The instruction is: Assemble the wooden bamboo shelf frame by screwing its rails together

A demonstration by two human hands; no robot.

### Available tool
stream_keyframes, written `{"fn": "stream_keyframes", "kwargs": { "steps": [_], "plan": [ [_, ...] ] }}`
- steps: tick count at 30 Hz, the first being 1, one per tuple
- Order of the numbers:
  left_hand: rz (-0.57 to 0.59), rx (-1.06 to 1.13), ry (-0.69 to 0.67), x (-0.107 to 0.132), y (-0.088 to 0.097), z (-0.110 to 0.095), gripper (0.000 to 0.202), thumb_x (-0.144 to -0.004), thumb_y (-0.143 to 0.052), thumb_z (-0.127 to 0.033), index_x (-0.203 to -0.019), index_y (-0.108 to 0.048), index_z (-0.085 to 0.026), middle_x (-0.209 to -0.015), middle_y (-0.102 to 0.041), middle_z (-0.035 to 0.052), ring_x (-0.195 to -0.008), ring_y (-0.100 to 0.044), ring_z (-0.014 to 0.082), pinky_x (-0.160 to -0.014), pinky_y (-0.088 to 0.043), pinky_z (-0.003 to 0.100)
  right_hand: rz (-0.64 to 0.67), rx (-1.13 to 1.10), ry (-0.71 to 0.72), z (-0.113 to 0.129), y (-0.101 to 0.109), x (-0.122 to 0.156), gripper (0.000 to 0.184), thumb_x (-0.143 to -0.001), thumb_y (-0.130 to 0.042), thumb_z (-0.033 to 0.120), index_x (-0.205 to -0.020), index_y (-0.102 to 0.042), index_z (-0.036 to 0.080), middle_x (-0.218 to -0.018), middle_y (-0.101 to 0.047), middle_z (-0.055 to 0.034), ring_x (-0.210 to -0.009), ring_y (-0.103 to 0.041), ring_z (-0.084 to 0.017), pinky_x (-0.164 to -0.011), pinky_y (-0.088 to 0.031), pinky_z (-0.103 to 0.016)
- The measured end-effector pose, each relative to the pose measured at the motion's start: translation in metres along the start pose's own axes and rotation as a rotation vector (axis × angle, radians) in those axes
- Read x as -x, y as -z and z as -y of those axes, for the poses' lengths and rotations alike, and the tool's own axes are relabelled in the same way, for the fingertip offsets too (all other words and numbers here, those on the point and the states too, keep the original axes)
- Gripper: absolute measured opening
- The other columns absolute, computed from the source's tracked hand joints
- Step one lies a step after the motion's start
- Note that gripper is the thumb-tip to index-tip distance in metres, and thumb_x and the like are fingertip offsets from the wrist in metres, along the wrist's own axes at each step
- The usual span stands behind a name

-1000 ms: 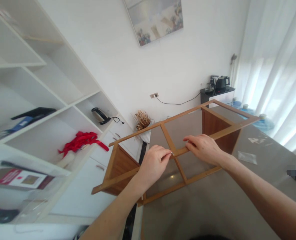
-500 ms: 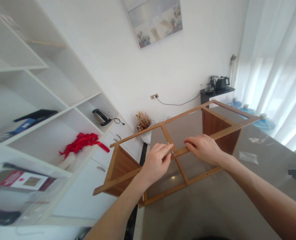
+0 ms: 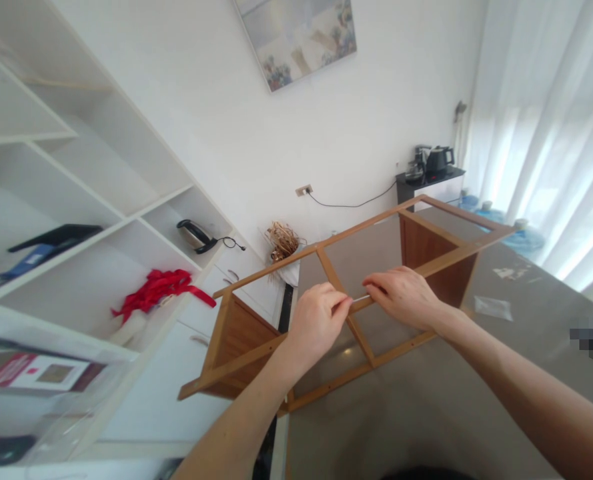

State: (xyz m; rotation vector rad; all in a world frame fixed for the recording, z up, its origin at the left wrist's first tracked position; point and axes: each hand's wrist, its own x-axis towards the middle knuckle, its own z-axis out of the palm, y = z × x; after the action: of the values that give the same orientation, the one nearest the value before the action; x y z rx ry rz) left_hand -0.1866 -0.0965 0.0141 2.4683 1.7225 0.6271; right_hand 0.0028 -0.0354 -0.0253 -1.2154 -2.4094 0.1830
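A wooden shelf frame [image 3: 361, 230] of brown slats and side panels lies on a grey table [image 3: 426, 413]. My left hand [image 3: 316, 323] is at the frame's middle crossing, its fingers pinched round a thin silver tool [image 3: 359, 298]. Just to the right, my right hand [image 3: 406, 297] rests curled on the cross slat, its fingertips near the same tool. The frame's joint under the hands is hidden.
White wall shelves [image 3: 76, 200] at left hold a kettle [image 3: 196, 235], a red ribbon [image 3: 161, 287] and boxes. A small clear bag [image 3: 491, 307] lies on the table at right. A dried plant [image 3: 283, 240], a side cabinet with a black kettle [image 3: 439, 160] and curtains stand behind.
My left hand has turned and shifted slightly at the crossing, with the silver tool now pointing toward my right hand. The right hand stays on the slat. The view has shifted a little.
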Motion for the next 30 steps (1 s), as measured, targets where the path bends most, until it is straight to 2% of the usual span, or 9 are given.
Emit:
{"fn": "stream_keyframes", "kwargs": {
  "steps": [2, 5, 13, 18, 20, 26, 30],
  "plan": [
    [0.016, -0.035, -0.04, 0.002, 0.002, -0.002, 0.031, -0.091, -0.05, -0.027, -0.068, -0.067, -0.017, -0.071, -0.059, 0.0035, -0.07, -0.054, 0.014, -0.065, -0.04, 0.025, -0.008, -0.008, 0.0, -0.001, -0.001, 0.0, 0.033, -0.094, -0.036, 0.032, -0.098, -0.068, 0.025, -0.09, -0.073, -0.0005, -0.083, -0.064, -0.017, -0.08, -0.035, -0.03],
    [0.039, -0.043, -0.029, 0.007, 0.004, -0.003, 0.032, -0.092, -0.048, -0.027, -0.068, -0.067, -0.017, -0.067, -0.059, 0.003, -0.067, -0.054, 0.0136, -0.063, -0.039, 0.024, -0.013, -0.016, 0.0, -0.001, -0.001, -0.001, 0.033, -0.094, -0.036, 0.032, -0.097, -0.068, 0.025, -0.09, -0.073, -0.0011, -0.083, -0.064, -0.016, -0.081, -0.035, -0.029],
    [0.02, 0.035, 0.097, 0.012, 0.001, -0.01, 0.03, -0.09, -0.048, -0.025, -0.07, -0.068, -0.017, -0.066, -0.065, 0.0022, -0.064, -0.057, 0.0139, -0.063, -0.041, 0.024, -0.008, -0.015, 0.011, -0.002, 0.0, 0.0, 0.033, -0.094, -0.037, 0.032, -0.095, -0.069, 0.024, -0.089, -0.073, -0.0014, -0.083, -0.064, -0.016, -0.082, -0.034, -0.03],
    [-0.007, 0.108, 0.198, 0.016, 0.004, -0.008, 0.016, -0.085, -0.057, -0.026, -0.086, -0.07, -0.019, -0.075, -0.069, 0.0014, -0.068, -0.061, 0.0148, -0.067, -0.044, 0.025, -0.008, -0.009, 0.029, -0.002, -0.001, 0.0, 0.034, -0.095, -0.036, 0.031, -0.093, -0.07, 0.023, -0.086, -0.073, -0.002, -0.08, -0.063, -0.016, -0.082, -0.034, -0.029],
    [0.008, 0.127, 0.226, 0.016, 0.007, -0.004, 0.016, -0.085, -0.057, -0.028, -0.085, -0.07, -0.019, -0.075, -0.069, 0.0007, -0.067, -0.06, 0.0141, -0.065, -0.043, 0.025, -0.008, -0.003, 0.032, -0.002, -0.001, 0.0, 0.035, -0.095, -0.036, 0.031, -0.091, -0.07, 0.023, -0.084, -0.073, -0.0022, -0.08, -0.063, -0.016, -0.081, -0.033, -0.029],
    [0.081, -0.104, 0.016, 0.008, 0.017, 0.004, 0.023, -0.089, -0.054, -0.026, -0.074, -0.071, -0.021, -0.07, -0.063, 0.0021, -0.073, -0.058, 0.0156, -0.071, -0.038, 0.029, -0.006, 0.012, 0.035, -0.002, 0.0, 0.0, 0.036, -0.095, -0.035, 0.03, -0.089, -0.07, 0.022, -0.083, -0.073, -0.0031, -0.081, -0.063, -0.016, -0.081, -0.032, -0.029],
    [0.097, -0.223, -0.025, 0.005, 0.018, -0.003, 0.029, -0.089, -0.052, -0.021, -0.064, -0.067, -0.019, -0.064, -0.063, 0.0009, -0.064, -0.056, 0.0143, -0.071, -0.036, 0.03, 0.011, 0.015, 0.034, 0.0, 0.003, 0.001, 0.037, -0.095, -0.034, 0.03, -0.087, -0.069, 0.021, -0.082, -0.073, -0.0038, -0.08, -0.062, -0.016, -0.081, -0.032, -0.029]
  ]
}}
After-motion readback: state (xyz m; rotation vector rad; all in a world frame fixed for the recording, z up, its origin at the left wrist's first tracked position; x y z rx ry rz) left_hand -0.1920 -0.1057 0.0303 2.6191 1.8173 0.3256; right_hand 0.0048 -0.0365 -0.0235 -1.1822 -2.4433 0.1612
